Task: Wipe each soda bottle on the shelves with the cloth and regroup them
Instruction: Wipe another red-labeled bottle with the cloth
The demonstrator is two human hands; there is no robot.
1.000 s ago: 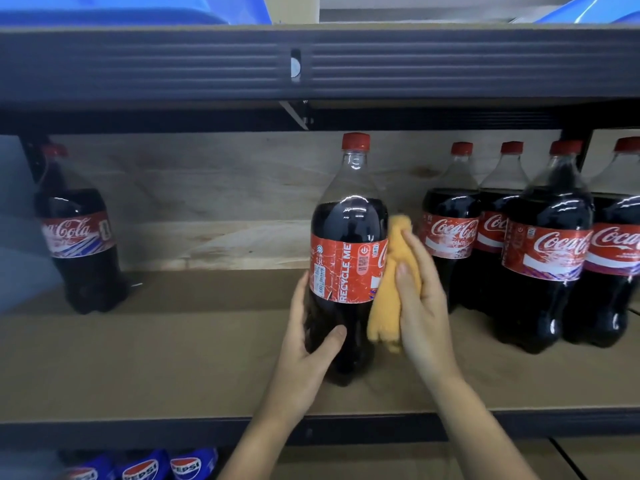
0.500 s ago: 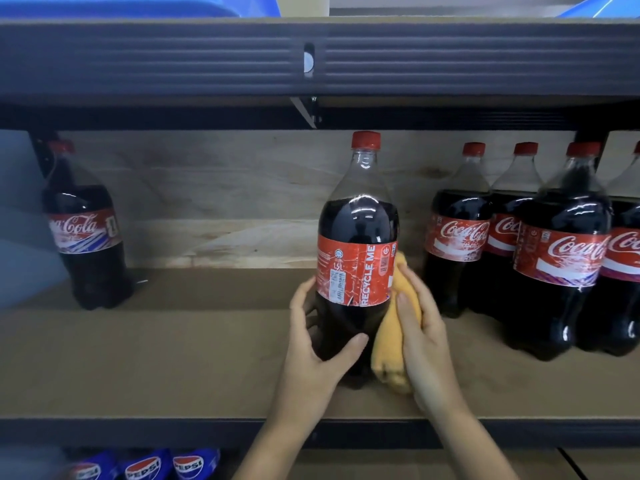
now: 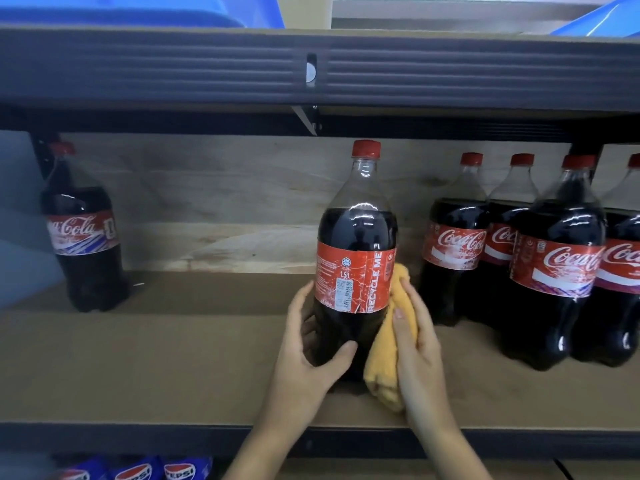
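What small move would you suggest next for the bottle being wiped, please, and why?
Probably turn the bottle a little with the left hand. The cloth, pressed by the right hand, covers only the lower right side, so the side facing the camera and the left side look unwiped.

2 bare forearms, left hand, right hand; no sleeves, short plain nails.

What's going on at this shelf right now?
A person is wiping a cola bottle standing mid-shelf. The left hand grips its lower body, while the right hand presses a yellow cloth against its right side. Four more cola bottles are grouped to the right, and a lone bottle stands far left.
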